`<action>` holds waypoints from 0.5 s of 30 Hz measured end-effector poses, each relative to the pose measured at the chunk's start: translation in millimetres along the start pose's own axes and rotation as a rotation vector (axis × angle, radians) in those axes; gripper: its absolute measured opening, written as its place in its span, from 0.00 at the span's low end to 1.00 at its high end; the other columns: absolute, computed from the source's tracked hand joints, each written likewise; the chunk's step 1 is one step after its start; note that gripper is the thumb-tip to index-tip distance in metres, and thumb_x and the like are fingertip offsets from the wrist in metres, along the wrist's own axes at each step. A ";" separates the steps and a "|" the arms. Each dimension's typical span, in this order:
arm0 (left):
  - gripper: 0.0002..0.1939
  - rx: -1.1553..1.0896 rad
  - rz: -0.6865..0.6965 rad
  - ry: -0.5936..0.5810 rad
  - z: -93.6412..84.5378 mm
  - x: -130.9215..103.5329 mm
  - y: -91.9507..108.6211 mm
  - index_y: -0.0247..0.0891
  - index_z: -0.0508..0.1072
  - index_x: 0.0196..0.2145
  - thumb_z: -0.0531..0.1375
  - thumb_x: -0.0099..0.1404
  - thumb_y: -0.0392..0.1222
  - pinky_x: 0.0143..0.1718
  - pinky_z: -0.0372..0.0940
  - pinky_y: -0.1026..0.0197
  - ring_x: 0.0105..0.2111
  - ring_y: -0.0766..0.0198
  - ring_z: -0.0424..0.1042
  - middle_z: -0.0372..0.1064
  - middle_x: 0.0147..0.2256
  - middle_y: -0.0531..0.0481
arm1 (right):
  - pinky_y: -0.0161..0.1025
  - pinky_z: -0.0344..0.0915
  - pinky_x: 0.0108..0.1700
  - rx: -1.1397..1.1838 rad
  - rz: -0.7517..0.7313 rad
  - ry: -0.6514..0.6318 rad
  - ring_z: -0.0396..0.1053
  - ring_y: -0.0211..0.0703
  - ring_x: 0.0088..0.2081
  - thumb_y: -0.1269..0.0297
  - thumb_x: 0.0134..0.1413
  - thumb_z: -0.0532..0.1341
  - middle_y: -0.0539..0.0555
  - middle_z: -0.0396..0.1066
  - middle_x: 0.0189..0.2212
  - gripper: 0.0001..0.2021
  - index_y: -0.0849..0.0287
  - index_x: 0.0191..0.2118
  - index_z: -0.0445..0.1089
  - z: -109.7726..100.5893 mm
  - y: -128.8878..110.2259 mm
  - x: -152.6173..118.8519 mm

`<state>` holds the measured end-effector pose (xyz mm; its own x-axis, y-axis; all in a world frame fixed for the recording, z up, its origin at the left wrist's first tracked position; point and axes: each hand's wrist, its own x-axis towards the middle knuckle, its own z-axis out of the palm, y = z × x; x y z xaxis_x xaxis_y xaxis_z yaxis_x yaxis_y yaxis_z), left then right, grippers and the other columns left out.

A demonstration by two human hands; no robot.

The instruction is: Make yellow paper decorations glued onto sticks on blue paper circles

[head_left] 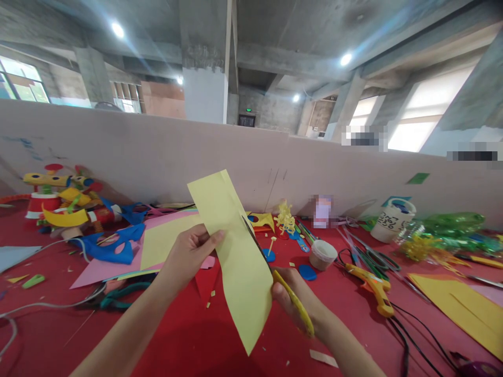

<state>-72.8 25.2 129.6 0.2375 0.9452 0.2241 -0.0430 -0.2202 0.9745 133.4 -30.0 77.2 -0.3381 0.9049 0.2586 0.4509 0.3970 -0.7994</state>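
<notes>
My left hand (198,248) pinches a pale yellow sheet of paper (236,262) by its left edge, thumb on the near face. The sheet hangs tilted in the air, with a square top and a pointed bottom. A pair of scissors with yellow handles (294,303) is gripped in my right hand (301,293). Its dark blades lie along the right part of the sheet, pointing up and left, and a slit runs near the top right. Part of the blades is hidden by the paper.
On the red table (176,340) lie blue mask shapes (106,246), pink and yellow sheets, and teal pliers (121,296) at left. A white tub (323,255), a yellow glue gun (371,285) with its cable, and orange-yellow sheets (459,303) are at right. A pale partition (157,152) stands behind.
</notes>
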 end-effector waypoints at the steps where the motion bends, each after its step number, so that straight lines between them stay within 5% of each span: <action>1: 0.16 -0.009 -0.003 -0.003 -0.1 0.3 -0.7 0.37 0.74 0.39 0.62 0.54 0.46 0.33 0.70 0.61 0.33 0.57 0.75 0.77 0.35 0.47 | 0.32 0.45 0.20 0.004 0.000 0.005 0.44 0.32 0.21 0.31 0.46 0.39 0.46 0.49 0.17 0.32 0.59 0.20 0.54 0.6 1.1 0.1; 9: 0.17 -0.134 -0.067 -0.025 -3.8 0.0 -0.6 0.36 0.74 0.40 0.64 0.53 0.45 0.31 0.70 0.61 0.32 0.58 0.75 0.76 0.35 0.47 | 0.32 0.49 0.20 0.096 0.041 0.001 0.49 0.32 0.20 0.30 0.44 0.41 0.46 0.51 0.16 0.33 0.60 0.20 0.55 2.6 0.5 0.2; 15: 0.19 -0.165 -0.068 0.046 -8.4 1.3 1.6 0.33 0.75 0.37 0.62 0.53 0.51 0.27 0.68 0.62 0.29 0.57 0.75 0.76 0.33 0.44 | 0.32 0.43 0.20 -0.001 0.009 -0.029 0.44 0.31 0.20 0.32 0.46 0.43 0.44 0.46 0.16 0.31 0.59 0.19 0.50 3.8 3.6 0.5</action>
<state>-80.7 28.1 131.6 0.2011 0.9674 0.1539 -0.1875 -0.1162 0.9754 131.7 -28.7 72.4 -0.3576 0.9037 0.2356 0.4547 0.3888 -0.8013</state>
